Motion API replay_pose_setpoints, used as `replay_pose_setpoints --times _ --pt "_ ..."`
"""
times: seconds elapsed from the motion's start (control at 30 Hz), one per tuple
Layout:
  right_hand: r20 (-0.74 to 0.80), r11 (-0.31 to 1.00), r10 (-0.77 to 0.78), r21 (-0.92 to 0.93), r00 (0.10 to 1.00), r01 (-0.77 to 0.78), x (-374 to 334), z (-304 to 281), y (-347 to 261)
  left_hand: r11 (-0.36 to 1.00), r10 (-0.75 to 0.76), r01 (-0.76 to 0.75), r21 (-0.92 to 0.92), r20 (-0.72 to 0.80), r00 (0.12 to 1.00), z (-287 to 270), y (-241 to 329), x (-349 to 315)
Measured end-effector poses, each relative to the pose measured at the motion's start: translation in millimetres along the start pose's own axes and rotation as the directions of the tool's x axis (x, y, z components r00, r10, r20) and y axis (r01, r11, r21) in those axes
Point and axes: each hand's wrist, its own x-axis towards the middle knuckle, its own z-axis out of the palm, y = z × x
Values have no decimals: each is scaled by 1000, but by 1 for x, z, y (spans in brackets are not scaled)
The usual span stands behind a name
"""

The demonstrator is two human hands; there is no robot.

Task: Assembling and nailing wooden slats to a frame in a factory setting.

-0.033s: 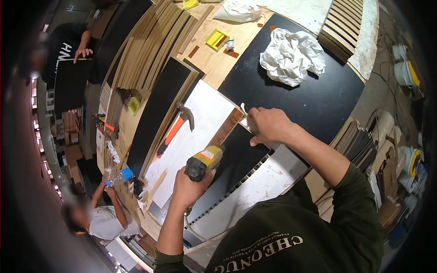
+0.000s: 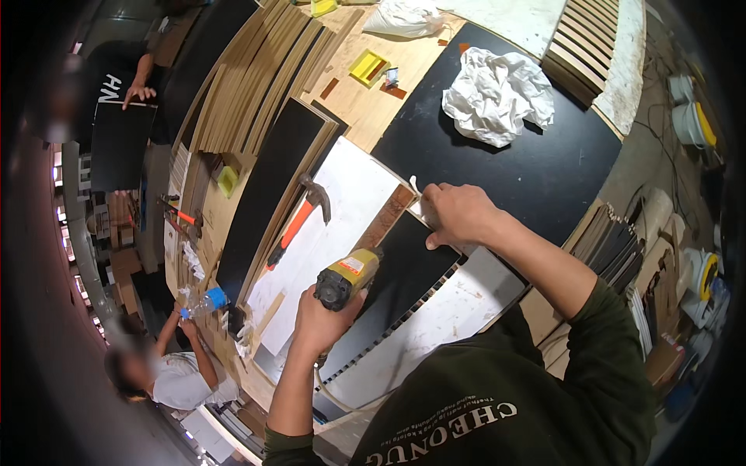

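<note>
My left hand (image 2: 322, 322) is wrapped round a yellow and black nail gun (image 2: 347, 278), held over a black board (image 2: 404, 264). A thin hose runs from below its handle. At the far right corner of that board, my right hand (image 2: 464, 215) grips the edge, thumb on the black face and fingers curled over a pale end piece (image 2: 422, 211). My fingers partly hide the joint there. A claw hammer (image 2: 299, 220) with an orange handle lies on a white panel (image 2: 353, 182) to the left. Along the board's near edge runs a row of small dark notches.
A large black panel (image 2: 420, 116) carries a crumpled white cloth (image 2: 500, 97). Stacked boards (image 2: 252, 85) stand at the far left, near a yellow tray (image 2: 368, 67). On the left, one co-worker holds a water bottle (image 2: 205, 301); another touches a dark panel (image 2: 122, 147).
My hands and the nail gun stay where they were. At the upper left, the co-worker's hand on the dark panel has shifted slightly.
</note>
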Motion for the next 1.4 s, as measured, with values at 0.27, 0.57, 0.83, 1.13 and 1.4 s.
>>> replay_pose_setpoints --times 0.27,0.57,0.83,1.13,1.4 --pt "-43 1000 -25 -13 999 24 -2 -1 0 990 144 -144 1 -50 988 0 1 -2" --pt "-42 999 -33 -13 999 32 -2 0 0 994 53 -53 -97 4 999 2 26 12" --pt "-28 1000 -27 5 999 27 -3 -2 -1 993 121 -121 -9 3 993 0 26 14" --pt "-16 1000 -11 19 1000 12 -2 0 2 982 136 -125 -139 70 988 -1 54 18" --pt "-32 1000 -14 -7 999 14 -3 2 0 988 152 -150 -26 50 987 2 56 25"
